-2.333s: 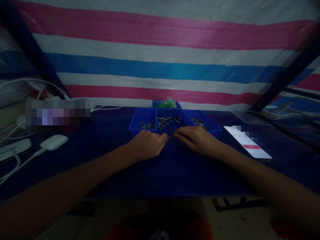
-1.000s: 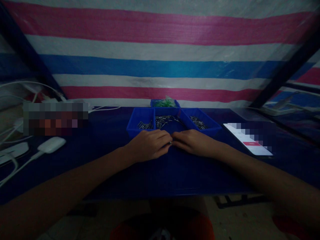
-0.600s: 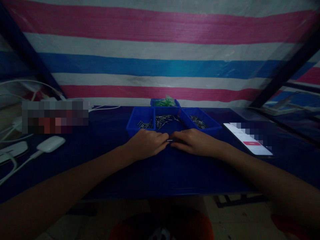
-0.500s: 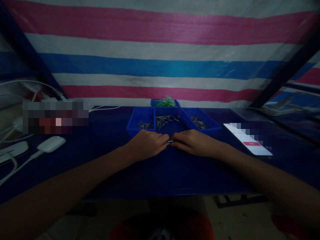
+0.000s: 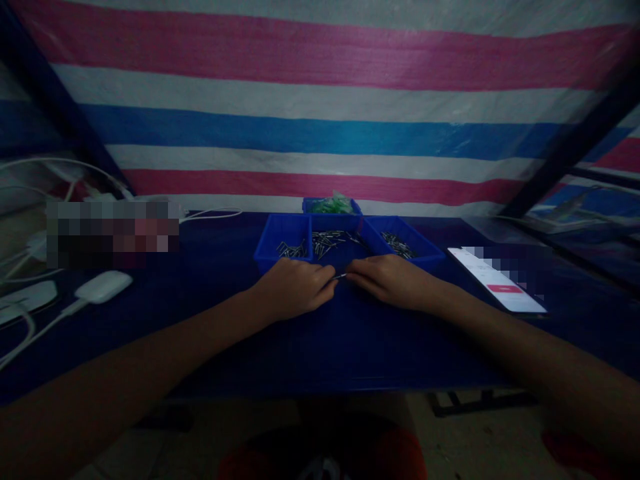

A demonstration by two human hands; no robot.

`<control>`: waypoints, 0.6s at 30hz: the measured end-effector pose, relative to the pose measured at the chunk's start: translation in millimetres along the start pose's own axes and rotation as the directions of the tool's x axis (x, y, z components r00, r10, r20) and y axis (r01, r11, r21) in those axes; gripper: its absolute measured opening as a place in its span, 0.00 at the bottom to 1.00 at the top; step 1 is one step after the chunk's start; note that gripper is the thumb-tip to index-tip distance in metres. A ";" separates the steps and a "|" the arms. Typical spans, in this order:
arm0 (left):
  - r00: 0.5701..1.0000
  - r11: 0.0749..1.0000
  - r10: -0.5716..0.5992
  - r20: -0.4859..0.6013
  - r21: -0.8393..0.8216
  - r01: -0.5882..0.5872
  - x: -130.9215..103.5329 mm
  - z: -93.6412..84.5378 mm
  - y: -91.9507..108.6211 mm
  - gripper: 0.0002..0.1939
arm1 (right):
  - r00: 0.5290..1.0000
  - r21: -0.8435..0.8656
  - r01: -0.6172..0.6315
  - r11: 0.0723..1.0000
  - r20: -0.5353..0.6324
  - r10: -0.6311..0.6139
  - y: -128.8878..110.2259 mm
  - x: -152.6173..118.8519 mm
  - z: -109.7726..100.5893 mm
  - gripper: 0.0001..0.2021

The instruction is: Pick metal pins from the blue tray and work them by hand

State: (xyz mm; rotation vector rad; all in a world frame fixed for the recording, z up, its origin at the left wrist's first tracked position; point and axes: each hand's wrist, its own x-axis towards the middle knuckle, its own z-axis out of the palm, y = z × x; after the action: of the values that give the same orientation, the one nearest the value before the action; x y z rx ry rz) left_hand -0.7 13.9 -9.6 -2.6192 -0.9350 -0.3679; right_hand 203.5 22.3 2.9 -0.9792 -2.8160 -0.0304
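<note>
My left hand (image 5: pixel 300 288) and my right hand (image 5: pixel 385 280) face each other just in front of the blue bins, fingertips pinched. Between them runs a thin metal rod (image 5: pixel 341 276), gripped at either end; its exact kind is too small to tell. Behind the left hand, a blue bin (image 5: pixel 265 237) holds several bent metal pieces (image 5: pixel 293 249). In the middle bin (image 5: pixel 345 220) lies a pile of thin metal rods (image 5: pixel 327 240). The right bin (image 5: pixel 425 247) contains more small metal rods (image 5: pixel 397 243).
A small blue bin with a green plastic bag (image 5: pixel 333 203) stands at the back. To the right lies a lit phone (image 5: pixel 495 280). A white charger (image 5: pixel 104 288) with cables sits at the left. A striped tarp (image 5: pixel 320 133) hangs behind the blue table (image 5: pixel 330 353).
The fingertips have drawn slightly apart, and the rod between them now tilts up toward the right. My right hand sits a little higher.
</note>
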 end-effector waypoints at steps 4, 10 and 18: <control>0.999 0.999 -0.020 0.027 -0.026 0.021 -0.3 -0.8 -1.0 0.12 | 1.000 -0.006 -0.016 1.000 0.000 0.016 1.2 0.0 1.0 0.11; 0.998 1.000 -0.003 0.057 -0.026 0.005 -1.2 0.1 -1.9 0.09 | 1.000 0.011 -0.025 1.000 0.001 0.025 -0.1 0.2 0.1 0.11; 0.997 1.000 0.000 0.073 -0.008 0.000 -1.1 0.6 -2.6 0.09 | 1.000 0.026 -0.010 1.000 0.014 0.010 -0.4 0.3 0.2 0.12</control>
State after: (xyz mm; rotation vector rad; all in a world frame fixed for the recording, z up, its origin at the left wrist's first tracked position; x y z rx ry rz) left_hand -3.2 15.5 -10.0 -2.6560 -0.9589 -0.2781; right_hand 203.0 22.2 2.8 -0.9920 -2.8167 0.0147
